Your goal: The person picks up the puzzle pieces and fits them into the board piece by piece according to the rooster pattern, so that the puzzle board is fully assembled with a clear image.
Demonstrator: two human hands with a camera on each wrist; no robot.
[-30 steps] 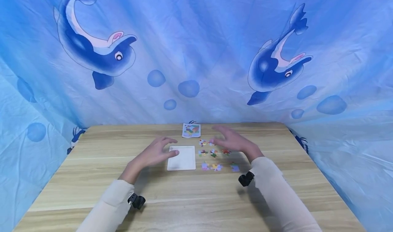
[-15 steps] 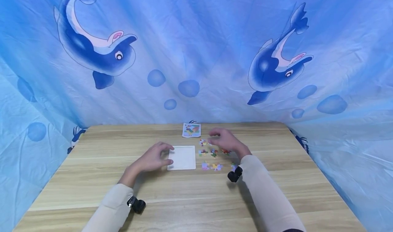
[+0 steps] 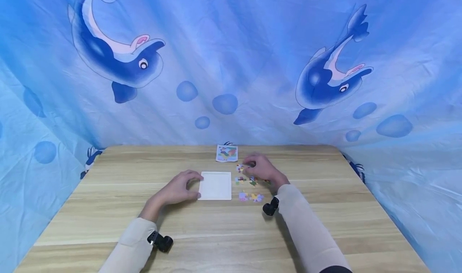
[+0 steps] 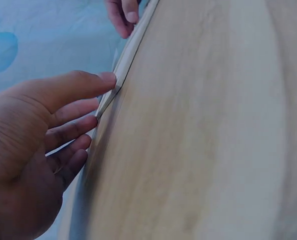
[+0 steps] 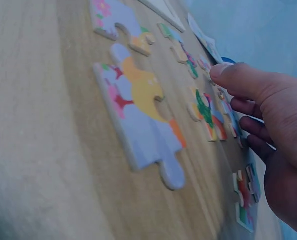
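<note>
My left hand [image 3: 178, 188] is at the left side of a white square puzzle tray [image 3: 215, 186], thumb at its near corner and fingers at the far one. In the left wrist view the thumb [image 4: 86, 86] lies against the tray's edge. My right hand [image 3: 262, 168] hovers low over the far row of jigsaw pieces, with thumb and forefinger apart around the end of that row. A jigsaw piece [image 3: 240, 168] shows just left of its fingertips. In the right wrist view the other fingers are loosely bent, and the thumb [image 5: 233, 75] hides the forefinger.
More jigsaw pieces lie in rows right of the tray, including a yellow and lilac piece [image 5: 148, 95] in the nearest row. A picture card [image 3: 227, 153] lies at the table's far edge. Behind the wooden table [image 3: 216, 241] hangs a blue dolphin curtain [image 3: 231, 64].
My left hand has moved back from over the tray to its left edge. My right hand has drawn left and lower over the far pieces, its thumb and forefinger closing nearer together.
</note>
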